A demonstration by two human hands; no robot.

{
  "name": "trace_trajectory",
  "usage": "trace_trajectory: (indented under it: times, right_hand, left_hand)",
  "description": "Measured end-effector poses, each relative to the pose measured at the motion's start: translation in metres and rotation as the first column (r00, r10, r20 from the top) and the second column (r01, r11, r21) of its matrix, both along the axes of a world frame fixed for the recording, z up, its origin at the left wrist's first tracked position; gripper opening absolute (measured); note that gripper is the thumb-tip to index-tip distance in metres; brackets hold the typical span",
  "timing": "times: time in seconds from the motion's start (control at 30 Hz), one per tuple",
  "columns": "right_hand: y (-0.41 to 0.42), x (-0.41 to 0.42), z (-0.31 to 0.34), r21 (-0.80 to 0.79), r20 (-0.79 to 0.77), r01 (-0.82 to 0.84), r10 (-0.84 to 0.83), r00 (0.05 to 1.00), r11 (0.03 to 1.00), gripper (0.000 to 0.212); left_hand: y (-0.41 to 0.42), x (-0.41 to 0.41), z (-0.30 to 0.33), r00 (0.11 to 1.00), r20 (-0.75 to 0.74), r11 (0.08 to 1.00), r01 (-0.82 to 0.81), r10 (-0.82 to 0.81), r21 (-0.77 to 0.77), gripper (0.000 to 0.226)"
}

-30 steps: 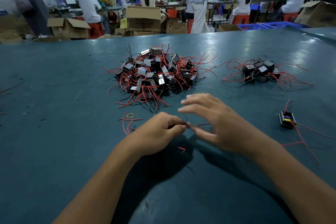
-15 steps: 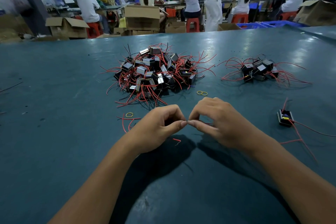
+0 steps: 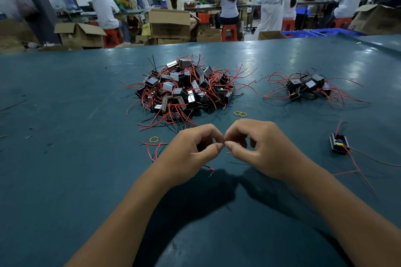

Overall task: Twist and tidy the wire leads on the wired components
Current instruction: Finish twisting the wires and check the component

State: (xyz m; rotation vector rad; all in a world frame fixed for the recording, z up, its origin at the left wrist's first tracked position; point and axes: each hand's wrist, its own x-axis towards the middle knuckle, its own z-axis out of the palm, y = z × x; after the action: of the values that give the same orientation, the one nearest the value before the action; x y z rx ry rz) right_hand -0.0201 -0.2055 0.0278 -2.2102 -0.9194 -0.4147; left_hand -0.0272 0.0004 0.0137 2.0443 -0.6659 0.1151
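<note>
Wire lead (image 3: 228, 152): red, thin, mostly hidden, being pinched between left hand (image 3: 191, 154) and right hand (image 3: 260, 149) above the table (image 3: 65, 104), fingertips meeting, probably for twisting. Long axis seemingly running left-right. Main pile (image 3: 184, 91) is lying beyond; smaller pile (image 3: 308, 89) to its right.

Table (image 3: 65, 180) covering smooth, faintly glossy; components (image 3: 184, 89) black plastic; boxes (image 3: 169, 21) matt cardboard.
</note>
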Motion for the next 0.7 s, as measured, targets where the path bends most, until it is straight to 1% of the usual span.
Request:
trace_trajectory:
  times: [0.1, 0.2, 0.3, 0.4, 0.5, 0.57, 0.6, 0.63, 0.67, 0.7]
  right_hand:
    - [-0.003, -0.001, 0.001, -0.132, 0.201, 0.007, 0.02, 0.979, 0.991, 0.011]
    - [-0.001, -0.003, 0.003, -0.148, 0.343, 0.003, 0.048, 0.938, 0.989, 0.012]
    - [0.001, -0.005, 0.004, -0.143, 0.403, 0.013, 0.046, 0.914, 0.99, 0.01]
    - [0.002, -0.007, 0.005, -0.139, 0.381, 0.014, 0.04, 0.924, 0.99, 0.009]
    - [0.007, -0.01, 0.004, -0.045, 0.232, 0.037, -0.026, 0.972, 0.998, 0.004]
    - [0.011, -0.012, 0.003, 0.055, 0.062, 0.09, -0.094, 0.994, 0.994, 0.006]
    - [0.013, -0.012, 0.003, 0.113, -0.054, 0.121, -0.116, 0.992, 0.986, 0.008]
    - [0.014, -0.012, 0.003, 0.172, -0.199, 0.149, -0.113, 0.973, 0.974, 0.012]
    - [0.015, -0.011, 0.006, 0.238, -0.363, 0.175, -0.08, 0.928, 0.955, 0.016]
    - [0.016, -0.011, 0.007, 0.303, -0.519, 0.213, -0.026, 0.854, 0.929, 0.019]
  left_hand:
    - [0.0, -0.002, 0.005, 0.998, -0.061, 0.997, 0.019, -0.024, -0.075, 0.008]
    - [0.001, -0.003, 0.009, 0.995, -0.095, 0.993, 0.007, -0.018, -0.12, 0.01]
    - [0.001, -0.004, 0.011, 0.991, -0.132, 0.989, -0.01, -0.01, -0.145, 0.013]
    - [0.0, -0.005, 0.011, 0.991, -0.128, 0.988, 0.002, -0.022, -0.153, 0.017]
    - [-0.002, -0.005, 0.01, 0.995, -0.099, 0.988, 0.005, -0.021, -0.155, 0.012]
    - [-0.003, -0.006, 0.009, 0.997, -0.072, 0.988, 0.002, -0.013, -0.151, 0.008]
    - [-0.004, -0.006, 0.009, 0.998, -0.059, 0.989, 0.001, -0.009, -0.147, 0.009]
    - [-0.004, -0.006, 0.008, 0.999, -0.049, 0.99, 0.002, -0.009, -0.143, 0.01]
    - [-0.003, -0.006, 0.008, 0.999, -0.04, 0.991, 0.006, -0.012, -0.137, 0.009]
    - [-0.003, -0.006, 0.007, 0.999, -0.032, 0.992, 0.012, -0.016, -0.129, 0.009]
